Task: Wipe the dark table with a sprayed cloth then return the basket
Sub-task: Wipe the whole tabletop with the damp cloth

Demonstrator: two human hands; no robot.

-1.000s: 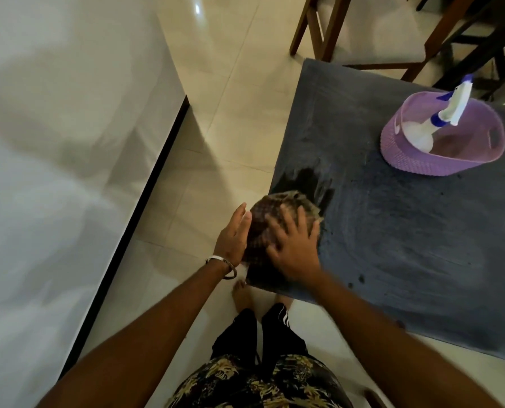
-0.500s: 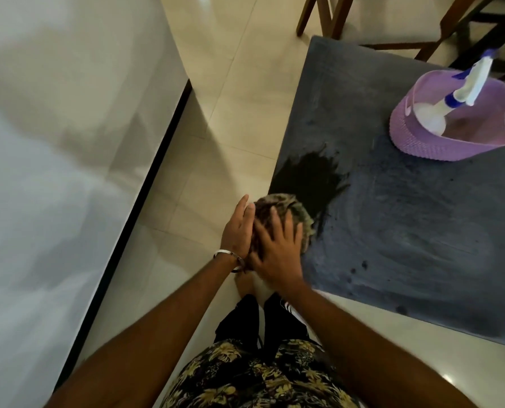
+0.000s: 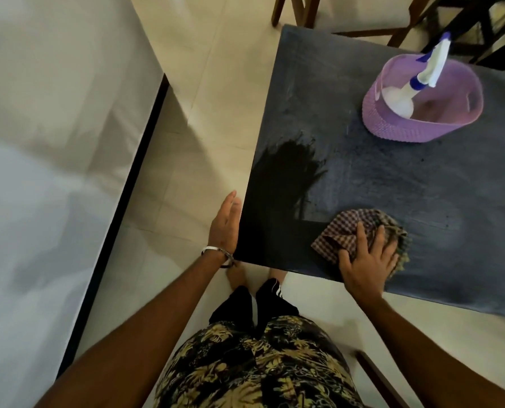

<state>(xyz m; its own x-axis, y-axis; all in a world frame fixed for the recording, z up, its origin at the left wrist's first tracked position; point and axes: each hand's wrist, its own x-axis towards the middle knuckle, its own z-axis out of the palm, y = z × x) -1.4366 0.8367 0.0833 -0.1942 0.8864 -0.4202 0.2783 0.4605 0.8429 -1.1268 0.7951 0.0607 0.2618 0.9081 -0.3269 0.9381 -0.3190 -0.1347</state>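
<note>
The person stood at the near corner of the dark table (image 3: 363,178), looking down at it. Their right hand (image 3: 366,260) lay flat with fingers spread, pressing down on a checked cloth (image 3: 348,231) that sat bunched on the tabletop close to the near edge; the palm weighed on it rather than clenching it. Their left hand (image 3: 225,225) was open and held nothing, fingers straight, resting against the table's left side edge near the corner, with a pale bracelet (image 3: 216,251) on the wrist. To the left of the cloth a darker wet patch (image 3: 286,178) spread across the surface toward that edge. A purple basket (image 3: 404,128) stood on the far right part of the table, well apart from the cloth, with a white spray bottle (image 3: 416,83) leaning inside it, nozzle poking up over the rim. Wooden chair legs (image 3: 298,10) showed beyond the far edge of the table, on the pale tiled floor (image 3: 210,83)
</note>
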